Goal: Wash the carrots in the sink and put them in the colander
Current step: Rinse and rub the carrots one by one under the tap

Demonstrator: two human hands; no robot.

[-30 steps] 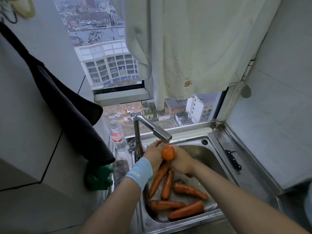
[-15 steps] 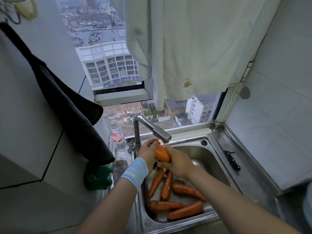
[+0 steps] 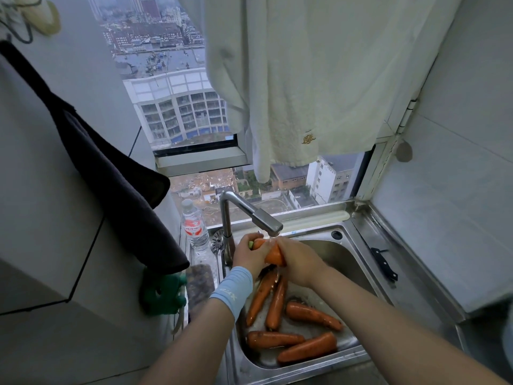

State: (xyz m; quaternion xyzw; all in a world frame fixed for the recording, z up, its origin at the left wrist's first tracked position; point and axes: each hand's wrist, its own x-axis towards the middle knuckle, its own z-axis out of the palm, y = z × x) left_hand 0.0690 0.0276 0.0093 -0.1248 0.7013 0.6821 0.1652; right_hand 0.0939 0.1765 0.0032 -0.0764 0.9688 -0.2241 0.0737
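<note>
1. both hands are closed round one carrot [image 3: 273, 254] right under the faucet [image 3: 267, 221] spout. the left hand [image 3: 245, 254] grips its green-tipped end and the right hand [image 3: 299, 261] wraps the other.
2. i'd say roll it under the stream and rub along its whole length, with a firm grip since it's wet.
3. five more carrots [image 3: 306, 347] lie in the sink [image 3: 344, 251] below, some soiled. i see no colander.
4. on the steel surface [image 3: 410, 282], a knife [image 3: 384, 263] lies right of the basin and a water bottle [image 3: 194, 226] stands left. a pale towel [image 3: 305, 79] hangs over the window.
</note>
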